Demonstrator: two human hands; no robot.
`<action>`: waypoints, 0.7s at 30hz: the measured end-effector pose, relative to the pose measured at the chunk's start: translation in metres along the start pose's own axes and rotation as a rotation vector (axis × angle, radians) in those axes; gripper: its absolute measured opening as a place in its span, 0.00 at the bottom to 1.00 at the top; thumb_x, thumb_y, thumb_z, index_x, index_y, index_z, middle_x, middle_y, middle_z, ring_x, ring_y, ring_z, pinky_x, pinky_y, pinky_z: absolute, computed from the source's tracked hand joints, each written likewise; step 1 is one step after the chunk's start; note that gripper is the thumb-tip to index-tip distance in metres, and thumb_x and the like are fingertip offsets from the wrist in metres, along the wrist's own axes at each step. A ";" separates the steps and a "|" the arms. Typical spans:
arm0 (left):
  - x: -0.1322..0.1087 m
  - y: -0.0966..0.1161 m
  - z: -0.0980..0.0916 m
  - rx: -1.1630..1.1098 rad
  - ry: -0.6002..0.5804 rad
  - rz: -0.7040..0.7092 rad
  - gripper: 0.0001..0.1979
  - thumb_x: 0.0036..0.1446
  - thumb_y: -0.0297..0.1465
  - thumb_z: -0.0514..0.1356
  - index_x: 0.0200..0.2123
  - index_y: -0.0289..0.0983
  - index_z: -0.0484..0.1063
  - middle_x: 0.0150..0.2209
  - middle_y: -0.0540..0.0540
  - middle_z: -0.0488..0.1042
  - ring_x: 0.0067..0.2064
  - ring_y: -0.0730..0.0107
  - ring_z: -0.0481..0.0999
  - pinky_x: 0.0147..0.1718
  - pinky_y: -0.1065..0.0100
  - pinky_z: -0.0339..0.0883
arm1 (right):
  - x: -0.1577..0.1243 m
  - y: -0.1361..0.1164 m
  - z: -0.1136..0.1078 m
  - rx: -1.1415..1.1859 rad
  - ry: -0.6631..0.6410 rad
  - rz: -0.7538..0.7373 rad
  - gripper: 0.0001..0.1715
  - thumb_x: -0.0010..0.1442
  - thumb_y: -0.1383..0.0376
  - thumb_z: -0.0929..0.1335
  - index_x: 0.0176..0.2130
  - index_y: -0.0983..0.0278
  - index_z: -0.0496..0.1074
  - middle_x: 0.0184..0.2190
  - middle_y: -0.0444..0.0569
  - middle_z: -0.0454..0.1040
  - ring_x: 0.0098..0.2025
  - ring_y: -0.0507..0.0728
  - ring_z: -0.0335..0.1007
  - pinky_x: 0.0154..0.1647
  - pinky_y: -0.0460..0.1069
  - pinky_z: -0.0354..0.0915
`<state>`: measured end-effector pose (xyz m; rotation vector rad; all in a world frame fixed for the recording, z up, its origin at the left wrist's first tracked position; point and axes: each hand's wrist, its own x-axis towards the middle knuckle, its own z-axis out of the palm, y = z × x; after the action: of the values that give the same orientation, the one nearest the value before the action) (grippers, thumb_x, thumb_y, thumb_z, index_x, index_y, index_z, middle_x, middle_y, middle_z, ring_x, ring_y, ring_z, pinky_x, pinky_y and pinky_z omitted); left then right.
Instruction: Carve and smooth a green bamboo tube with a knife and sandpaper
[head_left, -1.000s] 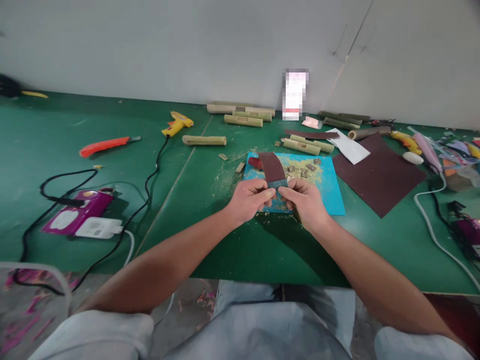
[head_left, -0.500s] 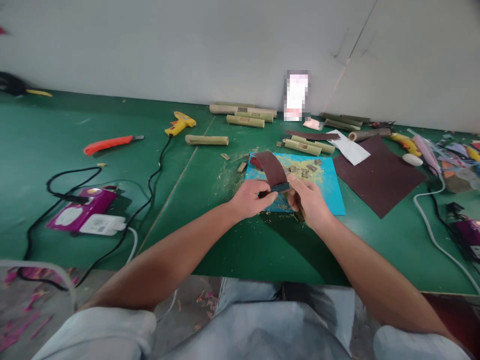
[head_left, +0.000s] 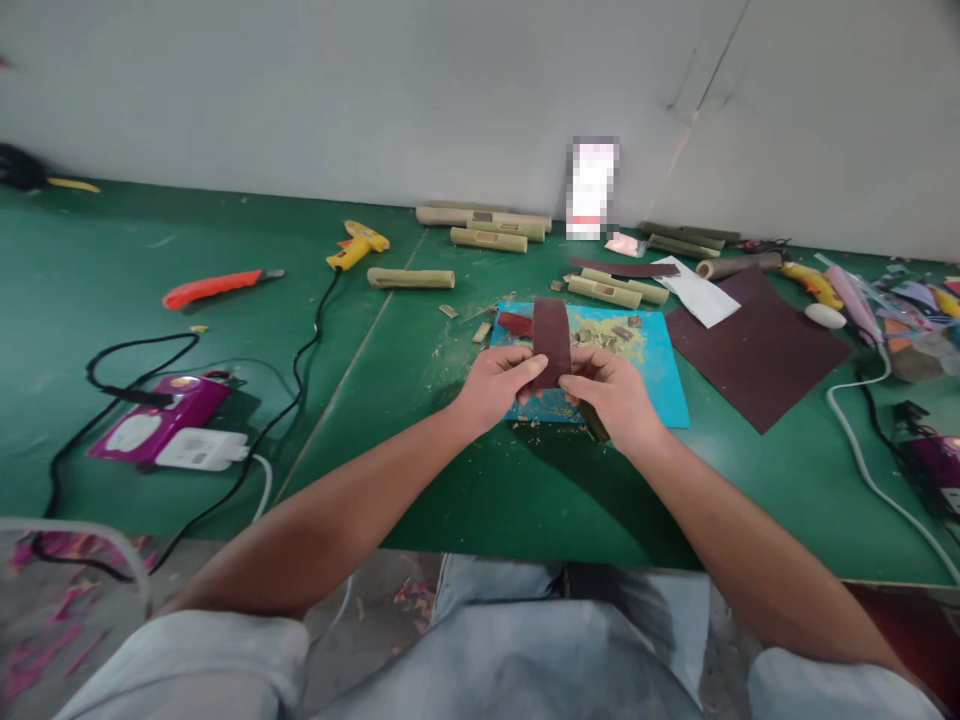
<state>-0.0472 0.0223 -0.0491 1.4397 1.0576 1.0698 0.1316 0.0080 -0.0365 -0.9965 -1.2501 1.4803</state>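
A strip of dark brown sandpaper (head_left: 551,335) stands up between my hands, its lower end pinched at both sides. My left hand (head_left: 499,385) is closed on its left edge, the thumb lying across its face. At the lower right edge, my right hand (head_left: 611,395) is closed with the thumb pressed on the strip. Below that hand the end of a dark bamboo piece (head_left: 594,424) shows; its contact with the fingers is hidden. Under the hands lies a blue board (head_left: 669,385) strewn with shavings and chips. A red-handled item (head_left: 515,323) is partly hidden behind the strip.
Bamboo tubes (head_left: 489,240) lie toward the wall. Left are a yellow glue gun (head_left: 360,245), a red cutter (head_left: 221,288) and a purple power strip (head_left: 161,415) with cords. A sandpaper sheet (head_left: 757,350) and white paper (head_left: 697,292) lie right. A phone (head_left: 592,190) leans on the wall.
The sandpaper strip has turned from a curled, leftward lean to upright, its brown face toward me. My left thumb has moved onto its face, and both hands have closed in on its lower end.
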 end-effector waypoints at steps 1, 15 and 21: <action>0.000 0.000 0.001 -0.044 0.006 -0.013 0.18 0.58 0.39 0.61 0.20 0.35 0.69 0.18 0.51 0.70 0.18 0.78 0.64 0.19 0.73 0.58 | 0.000 0.001 0.001 -0.025 0.018 -0.035 0.14 0.50 0.64 0.73 0.40 0.62 0.74 0.26 0.41 0.72 0.27 0.51 0.64 0.28 0.49 0.59; -0.013 0.004 0.011 0.095 0.188 0.282 0.31 0.54 0.29 0.66 0.61 0.39 0.62 0.34 0.49 0.80 0.34 0.70 0.78 0.34 0.69 0.71 | -0.003 0.008 -0.006 -0.657 0.167 -0.481 0.22 0.60 0.65 0.68 0.54 0.54 0.73 0.38 0.46 0.74 0.34 0.55 0.70 0.38 0.55 0.70; -0.013 0.005 0.008 0.314 0.181 0.286 0.20 0.56 0.30 0.66 0.52 0.38 0.75 0.40 0.46 0.81 0.40 0.67 0.80 0.41 0.67 0.73 | -0.002 0.005 -0.005 -0.706 0.199 -0.588 0.13 0.60 0.69 0.69 0.46 0.59 0.77 0.37 0.48 0.74 0.36 0.55 0.72 0.40 0.53 0.70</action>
<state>-0.0421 0.0075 -0.0463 1.8127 1.2142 1.2990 0.1363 0.0072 -0.0426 -1.0490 -1.7670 0.4698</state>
